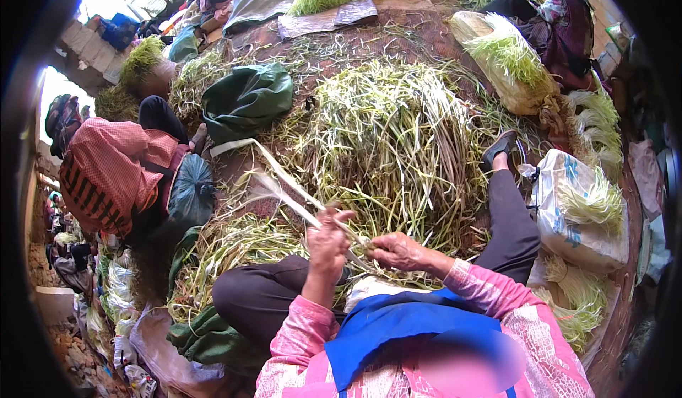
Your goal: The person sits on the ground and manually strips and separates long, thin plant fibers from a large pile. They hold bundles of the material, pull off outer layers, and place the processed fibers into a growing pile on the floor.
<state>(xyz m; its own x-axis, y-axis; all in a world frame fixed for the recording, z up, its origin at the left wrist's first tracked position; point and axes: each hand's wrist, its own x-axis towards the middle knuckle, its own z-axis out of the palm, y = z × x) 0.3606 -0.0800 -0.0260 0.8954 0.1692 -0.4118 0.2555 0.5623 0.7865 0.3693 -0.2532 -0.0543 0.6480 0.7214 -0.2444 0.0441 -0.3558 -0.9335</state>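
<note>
My left hand (327, 242), fingers closed around long pale plant stalks (290, 185), is raised above my bent left knee. The stalks' upper ends fan out, partly blurred, to the upper left. Close on its right, my right hand (397, 251) pinches the lower end of the stalks between thumb and fingers. Beyond both hands lies a big heap of green and whitish stalks (394, 147). A smaller loose pile of similar stalks (234, 249) lies by my left knee. A blue apron (405, 315) covers my lap.
A person in a red checked top (114, 169) sits at left beside a dark green sack (248, 102). Pale stalk bundles lie on a white sack (581, 238) at right and on a yellowish sack (487, 46) near another seated person (570, 30). Scraps litter the reddish mat (397, 22).
</note>
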